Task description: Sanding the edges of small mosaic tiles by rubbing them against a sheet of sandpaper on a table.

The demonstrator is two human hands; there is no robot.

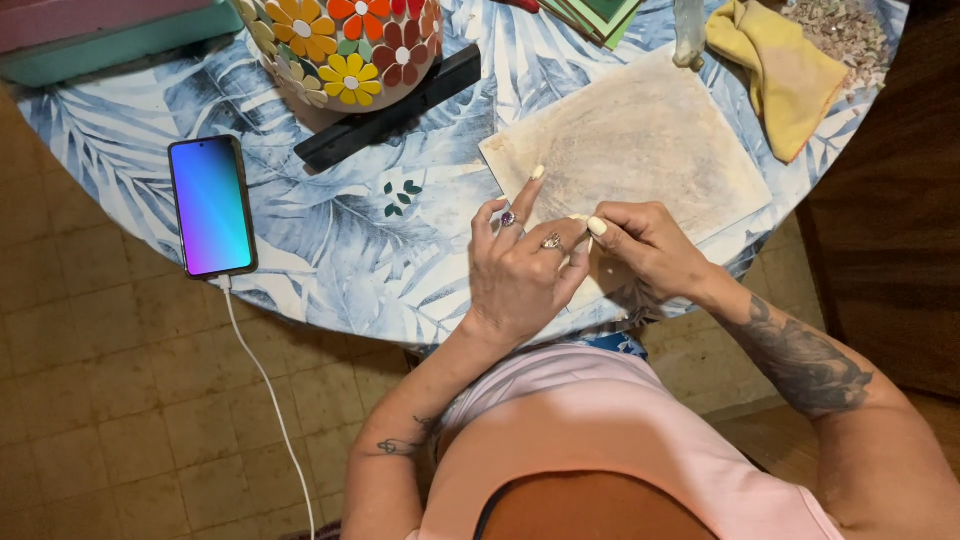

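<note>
The left hand [520, 262] and right hand [640, 245] are meeting over the stained board [640, 140] on the tabletop [330, 250], both pinching a tiny pale piece [578, 218] between fingertips, left forefinger raised; keeping it low over the board and gripping gently seems wise

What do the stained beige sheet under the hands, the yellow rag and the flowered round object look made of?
Stained beige rectangular sheet: probably paper or thin card, matte, blotchy with grey smudges. Crumpled yellow rag: soft woven cloth, folded and dirt-marked. Round flowered object: seemingly mosaic, glossy coloured tile petals set in pale grout. Both hands, left hand and right hand, meet over the sheet's near edge.
</note>
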